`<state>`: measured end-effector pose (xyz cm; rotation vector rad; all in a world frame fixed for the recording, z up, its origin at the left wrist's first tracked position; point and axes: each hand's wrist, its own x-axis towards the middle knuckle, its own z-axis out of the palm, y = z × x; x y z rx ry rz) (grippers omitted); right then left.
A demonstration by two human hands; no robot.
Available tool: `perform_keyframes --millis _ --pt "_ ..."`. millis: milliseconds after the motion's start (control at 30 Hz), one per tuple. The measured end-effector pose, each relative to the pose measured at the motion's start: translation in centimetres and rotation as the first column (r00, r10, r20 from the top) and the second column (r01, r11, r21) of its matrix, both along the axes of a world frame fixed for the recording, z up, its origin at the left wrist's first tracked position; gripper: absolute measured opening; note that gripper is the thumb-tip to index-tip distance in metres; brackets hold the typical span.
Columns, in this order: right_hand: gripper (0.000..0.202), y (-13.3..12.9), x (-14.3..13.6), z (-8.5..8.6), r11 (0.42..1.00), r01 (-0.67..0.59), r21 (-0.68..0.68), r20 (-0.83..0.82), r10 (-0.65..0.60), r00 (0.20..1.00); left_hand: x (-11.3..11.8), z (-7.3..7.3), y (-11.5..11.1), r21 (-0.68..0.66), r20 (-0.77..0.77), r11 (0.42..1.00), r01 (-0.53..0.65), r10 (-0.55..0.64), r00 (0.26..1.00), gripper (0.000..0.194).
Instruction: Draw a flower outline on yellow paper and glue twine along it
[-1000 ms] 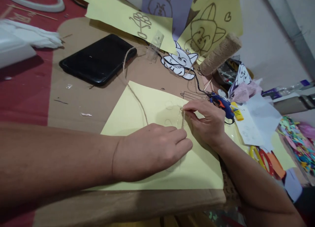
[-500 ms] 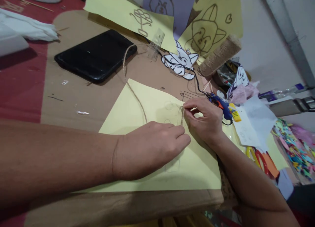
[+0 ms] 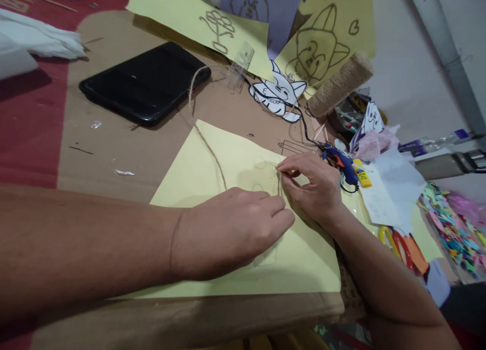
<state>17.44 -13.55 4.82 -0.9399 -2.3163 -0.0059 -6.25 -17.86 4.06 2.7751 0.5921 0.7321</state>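
Observation:
A length of brown twine (image 3: 210, 150) loops over the phone's edge and down onto a yellow sheet of paper (image 3: 193, 180) that bears faint pencil lines. My left hand (image 3: 237, 231) lies low over the sheet, its fingers closed on the twine. Just to the right, my right hand (image 3: 315, 183) pinches the twine's end between thumb and fingertips, close to the paper. A short stretch of twine runs between the two hands. Part of the pencil drawing is hidden beneath my left hand.
A black phone (image 3: 146, 81) lies at left. Behind are a twine spool (image 3: 341, 84), fox cut-outs (image 3: 281, 91), a clear ruler (image 3: 240, 66) and finished twine pictures (image 3: 319, 46). A blue glue gun (image 3: 341, 162) and scissors (image 3: 402, 247) lie to the right.
My right fingertips have shifted slightly left with the twine's end. My left hand stays almost in place, and the view has moved a little.

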Motion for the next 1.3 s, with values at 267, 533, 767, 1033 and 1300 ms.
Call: perform_keyframes --millis 267,533,767,1033,1300 --pt "0.020 -0.26 0.04 0.35 0.994 0.034 -0.100 0.041 -0.030 0.999 0.38 -0.99 -0.02 0.011 0.034 1.000 -0.010 0.010 0.999 0.022" --pt "0.026 -0.50 0.24 0.29 0.986 0.041 -0.161 -0.022 -0.045 0.999 0.45 -0.65 0.03 -0.007 -0.030 1.000 -0.009 0.009 1.000 0.019" --pt "0.026 -0.50 0.04 0.23 0.953 0.100 -0.286 -0.150 -0.148 0.977 0.36 -0.75 -0.05 0.002 -0.012 0.999 -0.033 0.033 0.999 0.019" --pt "0.026 -0.07 0.01 -0.18 0.935 0.113 -0.335 -0.197 -0.187 0.962 0.17 -0.79 -0.27 0.018 0.009 0.999 -0.039 0.038 0.999 0.018" --pt "0.024 -0.23 -0.48 -0.22 0.945 0.133 -0.297 -0.176 -0.191 0.966 0.15 -0.63 -0.45 0.048 0.003 0.998 -0.045 0.045 0.999 0.021"
